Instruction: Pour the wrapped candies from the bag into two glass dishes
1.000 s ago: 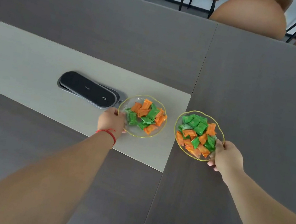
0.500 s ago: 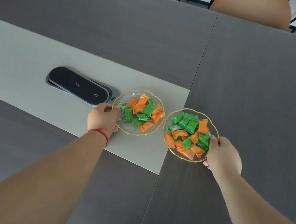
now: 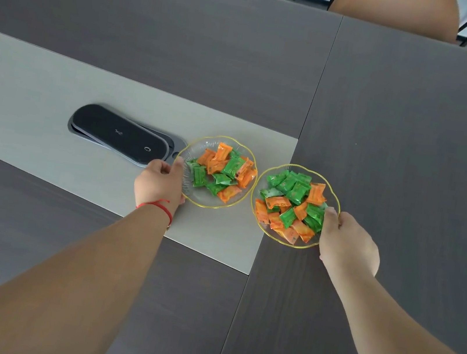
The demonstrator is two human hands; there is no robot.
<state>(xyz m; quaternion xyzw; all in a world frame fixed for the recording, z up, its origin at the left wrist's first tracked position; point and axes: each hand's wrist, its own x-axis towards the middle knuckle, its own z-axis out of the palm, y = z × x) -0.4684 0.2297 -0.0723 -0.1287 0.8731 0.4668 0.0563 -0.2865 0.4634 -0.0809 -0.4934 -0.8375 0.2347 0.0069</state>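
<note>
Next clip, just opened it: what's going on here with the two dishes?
A person holds one glass dish in each hand on a grey table. The left hand grips the rim of the left dish, which sits on the pale centre strip beside a black panel. The right hand grips the rim of the right dish. Both dishes already hold green and orange wrapped candies. No bag is in view.

Table with two candy dishes

A dark table (image 3: 418,120) with a pale strip (image 3: 41,91) is seen; a black panel (image 3: 116,134), the left dish (image 3: 192,195) and the right dish (image 3: 335,199) are set on it.
</note>
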